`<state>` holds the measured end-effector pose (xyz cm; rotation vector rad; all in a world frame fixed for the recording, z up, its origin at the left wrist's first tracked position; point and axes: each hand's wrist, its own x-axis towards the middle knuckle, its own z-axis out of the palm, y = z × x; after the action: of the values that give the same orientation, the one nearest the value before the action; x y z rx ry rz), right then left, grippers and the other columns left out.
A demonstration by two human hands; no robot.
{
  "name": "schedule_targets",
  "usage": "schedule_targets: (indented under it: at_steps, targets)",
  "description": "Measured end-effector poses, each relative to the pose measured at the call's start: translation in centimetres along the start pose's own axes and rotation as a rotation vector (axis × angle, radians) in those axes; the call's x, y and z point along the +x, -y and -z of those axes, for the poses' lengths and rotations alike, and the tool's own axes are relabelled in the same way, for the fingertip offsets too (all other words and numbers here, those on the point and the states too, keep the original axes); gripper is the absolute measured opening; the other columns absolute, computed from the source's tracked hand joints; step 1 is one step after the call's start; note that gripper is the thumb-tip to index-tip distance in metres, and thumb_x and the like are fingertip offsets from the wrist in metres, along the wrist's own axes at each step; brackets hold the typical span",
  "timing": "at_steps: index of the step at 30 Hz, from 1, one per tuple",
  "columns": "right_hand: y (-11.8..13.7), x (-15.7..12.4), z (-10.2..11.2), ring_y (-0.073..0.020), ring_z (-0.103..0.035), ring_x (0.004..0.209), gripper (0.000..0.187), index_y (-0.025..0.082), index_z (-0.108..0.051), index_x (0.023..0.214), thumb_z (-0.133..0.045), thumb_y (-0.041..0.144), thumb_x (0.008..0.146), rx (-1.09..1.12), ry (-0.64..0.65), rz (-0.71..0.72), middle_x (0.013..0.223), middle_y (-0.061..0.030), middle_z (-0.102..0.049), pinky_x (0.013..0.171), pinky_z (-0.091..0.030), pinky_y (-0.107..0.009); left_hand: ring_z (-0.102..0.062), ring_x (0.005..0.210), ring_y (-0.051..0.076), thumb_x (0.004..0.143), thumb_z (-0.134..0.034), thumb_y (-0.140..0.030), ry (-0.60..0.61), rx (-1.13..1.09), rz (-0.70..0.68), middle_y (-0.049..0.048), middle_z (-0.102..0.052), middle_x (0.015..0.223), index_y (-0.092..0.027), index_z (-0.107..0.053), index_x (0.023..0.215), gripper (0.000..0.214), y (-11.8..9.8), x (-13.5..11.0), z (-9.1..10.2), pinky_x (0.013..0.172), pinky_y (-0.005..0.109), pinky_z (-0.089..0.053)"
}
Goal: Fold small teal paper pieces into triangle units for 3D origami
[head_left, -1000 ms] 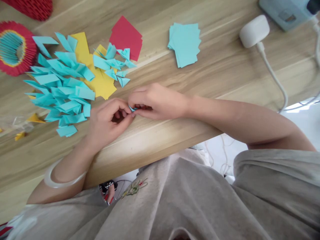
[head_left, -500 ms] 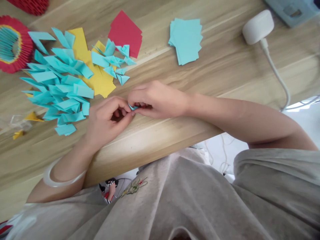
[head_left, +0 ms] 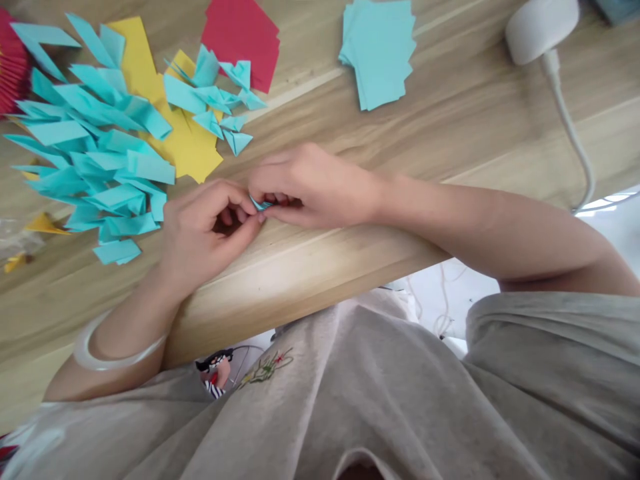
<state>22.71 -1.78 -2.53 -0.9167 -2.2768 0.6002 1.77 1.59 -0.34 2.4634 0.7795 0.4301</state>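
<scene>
Between my fingertips, close to the table's front edge, is a small folded piece of light-blue paper (head_left: 261,206), mostly hidden by the fingers. My left hand (head_left: 207,230) pinches it from the left, and my right hand (head_left: 310,190) grips it from the right with curled fingers. Just beyond the hands lie a few small light-blue folded triangles (head_left: 237,141), partly over yellow paper sheets (head_left: 197,150). To the left spreads a heap of folded light-blue paper strips (head_left: 105,160).
Red paper sheets (head_left: 243,40) and a stack of light-blue paper (head_left: 383,57) lie farther back on the wooden table (head_left: 300,267). A white charger (head_left: 543,30) with a cable stands at the right. Part of a red paper model (head_left: 11,67) shows at the left edge.
The view has shifted and come slightly closer, so the table items sit higher and those at the left farther left. Both hands keep their pinch on the folded paper with little visible movement.
</scene>
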Motion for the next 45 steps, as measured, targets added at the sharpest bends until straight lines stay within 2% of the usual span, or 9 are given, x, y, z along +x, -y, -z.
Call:
schedule_targets:
  at_steps: [3,8,14,19,25,28,32,38,45]
  targets:
    - [0.17,0.04,0.17,-0.0018,-0.055,0.084,0.076,0.007,-0.061,0.094,-0.003,0.056,0.096,0.000,0.025,-0.017,0.093,0.0013,-0.065,0.074,-0.045,-0.017,-0.052,0.057,0.013,0.087,-0.060,-0.028,0.013,0.009,0.016,-0.0057,-0.058,0.069,-0.036,-0.056,0.080,0.011,0.00,0.00,-0.04,0.049,0.033,-0.044]
    - [0.28,0.11,0.25,0.0004,-0.057,0.082,0.078,0.008,-0.062,0.079,-0.001,0.056,0.095,-0.027,-0.011,-0.012,0.087,0.0030,-0.067,0.070,-0.044,-0.011,-0.048,0.054,0.005,0.083,-0.067,-0.024,-0.061,0.015,-0.079,-0.0072,-0.061,0.073,-0.022,-0.056,0.080,0.012,0.56,0.05,-0.32,0.048,0.023,-0.036]
    - [-0.11,0.04,-0.20,0.0013,-0.056,0.083,0.071,0.007,-0.036,0.047,-0.003,0.050,0.093,-0.041,-0.122,0.076,0.073,0.0040,-0.065,0.066,-0.038,-0.009,-0.047,0.054,0.011,0.084,-0.063,-0.030,0.014,-0.023,-0.001,-0.0061,-0.062,0.074,-0.031,-0.057,0.081,0.007,0.29,0.11,-0.06,0.048,0.032,-0.035]
    - [-0.01,0.12,-0.09,0.0033,-0.054,0.075,0.070,0.007,-0.043,0.053,-0.012,0.051,0.097,-0.057,-0.137,0.049,0.079,0.0037,-0.067,0.061,-0.039,-0.009,-0.049,0.056,0.013,0.084,-0.063,-0.031,0.020,-0.039,0.059,-0.0055,-0.062,0.074,-0.032,-0.057,0.079,0.008,-0.16,0.14,0.05,0.050,0.034,-0.037]
    - [-0.33,-0.05,-0.32,0.0017,-0.054,0.085,0.070,0.005,-0.014,0.041,0.010,0.051,0.088,-0.043,-0.139,0.116,0.068,0.0010,-0.063,0.065,-0.036,-0.011,-0.050,0.057,0.011,0.085,-0.063,-0.033,0.044,-0.001,0.078,-0.0067,-0.063,0.076,-0.032,-0.056,0.080,0.008,-0.11,0.05,0.01,0.052,0.032,-0.041]
    - [-0.23,0.05,-0.27,0.0030,-0.053,0.080,0.075,0.004,-0.027,0.043,0.006,0.051,0.090,-0.061,-0.148,0.098,0.071,0.0018,-0.064,0.063,-0.036,-0.011,-0.050,0.057,0.010,0.086,-0.062,-0.033,0.035,0.001,0.056,-0.0066,-0.063,0.077,-0.030,-0.056,0.081,0.008,-0.07,0.01,0.08,0.052,0.032,-0.042]
    - [-0.01,0.15,-0.18,0.0039,-0.052,0.071,0.072,0.004,-0.059,0.073,-0.010,0.050,0.097,-0.095,-0.143,0.073,0.079,0.0034,-0.066,0.060,-0.037,-0.010,-0.050,0.057,0.011,0.086,-0.063,-0.029,0.027,0.005,0.010,-0.0059,-0.063,0.078,-0.030,-0.056,0.083,0.007,0.10,0.01,0.06,0.050,0.032,-0.040]
    - [-0.04,0.10,-0.25,0.0055,-0.053,0.070,0.070,0.005,-0.046,0.055,-0.005,0.047,0.094,-0.118,-0.157,0.088,0.073,0.0048,-0.065,0.060,-0.035,-0.007,-0.048,0.054,0.010,0.083,-0.065,-0.028,0.007,-0.025,-0.012,-0.0062,-0.061,0.073,-0.029,-0.056,0.080,0.010,0.37,0.15,-0.05,0.046,0.031,-0.035]
    - [0.14,0.26,-0.18,0.0050,-0.053,0.068,0.068,0.006,-0.058,0.067,-0.011,0.046,0.096,-0.122,-0.134,0.066,0.078,0.0046,-0.067,0.059,-0.037,-0.008,-0.048,0.053,0.011,0.084,-0.062,-0.031,0.011,-0.047,0.033,-0.0056,-0.060,0.071,-0.029,-0.056,0.077,0.009,-0.18,0.33,0.01,0.048,0.032,-0.034]
